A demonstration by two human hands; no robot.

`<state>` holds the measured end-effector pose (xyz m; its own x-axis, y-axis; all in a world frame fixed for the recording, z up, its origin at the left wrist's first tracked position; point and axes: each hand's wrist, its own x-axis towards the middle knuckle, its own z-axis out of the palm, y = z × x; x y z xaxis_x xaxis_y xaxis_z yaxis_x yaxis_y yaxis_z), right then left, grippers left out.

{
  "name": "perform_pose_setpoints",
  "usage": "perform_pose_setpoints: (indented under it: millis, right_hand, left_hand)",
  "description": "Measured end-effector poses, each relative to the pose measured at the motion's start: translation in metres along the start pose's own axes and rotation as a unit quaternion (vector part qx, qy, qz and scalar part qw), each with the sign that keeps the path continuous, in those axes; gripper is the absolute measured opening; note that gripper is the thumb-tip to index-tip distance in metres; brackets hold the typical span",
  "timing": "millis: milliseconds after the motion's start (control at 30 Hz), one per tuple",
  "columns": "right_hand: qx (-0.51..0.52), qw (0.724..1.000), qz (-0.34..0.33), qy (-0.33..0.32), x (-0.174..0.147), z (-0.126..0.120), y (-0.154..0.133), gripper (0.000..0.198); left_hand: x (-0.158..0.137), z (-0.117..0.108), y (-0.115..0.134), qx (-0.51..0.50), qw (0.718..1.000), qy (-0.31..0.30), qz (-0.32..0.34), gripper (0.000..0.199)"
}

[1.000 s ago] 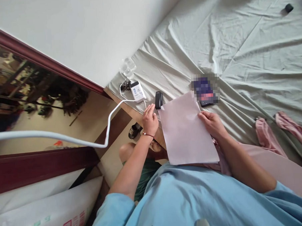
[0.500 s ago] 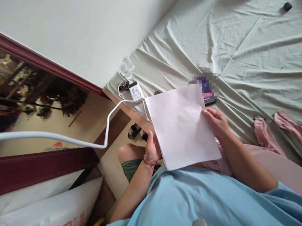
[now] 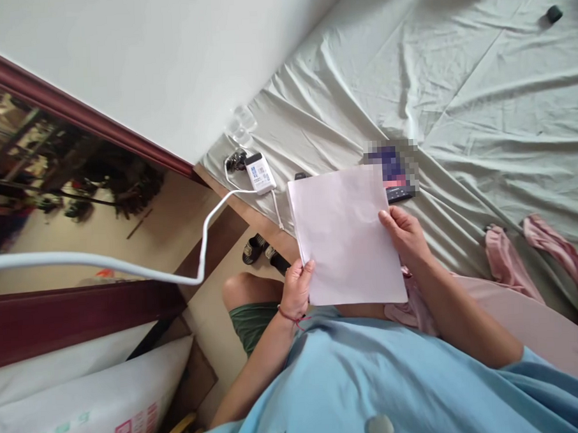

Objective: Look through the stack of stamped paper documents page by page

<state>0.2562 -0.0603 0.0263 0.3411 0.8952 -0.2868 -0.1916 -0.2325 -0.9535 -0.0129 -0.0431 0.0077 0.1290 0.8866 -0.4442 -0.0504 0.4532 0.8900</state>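
A stack of white paper sheets [image 3: 347, 239] is held up between my two hands, above my lap. My left hand [image 3: 296, 289] grips its lower left edge, thumb on the front and fingers hidden behind. On the right edge, my right hand [image 3: 407, 237] pinches the sheets with its thumb in front and fingers curled at the back. The face toward me looks blank. Partly covered by the top right corner is a dark phone-like device [image 3: 398, 191] on the bed, its screen blurred out.
A white power bank [image 3: 260, 173] with a white cable [image 3: 212, 213] rests at the bed's corner. Near it are clear plastic containers [image 3: 241, 124]. Pink cloth [image 3: 511, 261] lies right on the bed sheet [image 3: 456, 107]. White sacks [image 3: 100, 397] stand lower left; slippers [image 3: 254, 248] are on the floor.
My left hand has closed from an open pose onto the left edge of the paper. The sheets have straightened and shifted slightly, their lower edge rising.
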Motion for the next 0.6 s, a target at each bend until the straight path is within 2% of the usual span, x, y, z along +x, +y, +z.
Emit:
perform_pose_setpoints:
  millis: [167,267,333,467,600]
  right_hand:
    - [-0.002,0.999,-0.003,-0.043,0.002,0.002,0.007,0.057]
    - [-0.07,0.997,0.005,-0.042,0.005,-0.001,0.012,0.042]
    - [-0.133,0.99,-0.02,-0.035,0.007,-0.002,0.013,0.036]
    - [-0.247,0.964,-0.092,0.03,0.008,-0.003,0.009,0.028]
    - [-0.293,0.945,-0.104,0.099,0.008,-0.005,0.005,0.024]
  left_hand:
    - [-0.002,-0.003,0.006,-0.065,0.997,0.041,0.014,0.051]
    - [-0.001,-0.008,0.005,-0.077,0.996,0.052,0.003,0.053]
    - [0.001,-0.011,0.005,-0.076,0.996,0.046,-0.012,0.054]
    - [0.009,-0.01,0.007,-0.038,0.998,0.041,0.008,0.052]
    - [0.014,-0.004,0.009,-0.058,0.996,0.07,0.024,0.055]
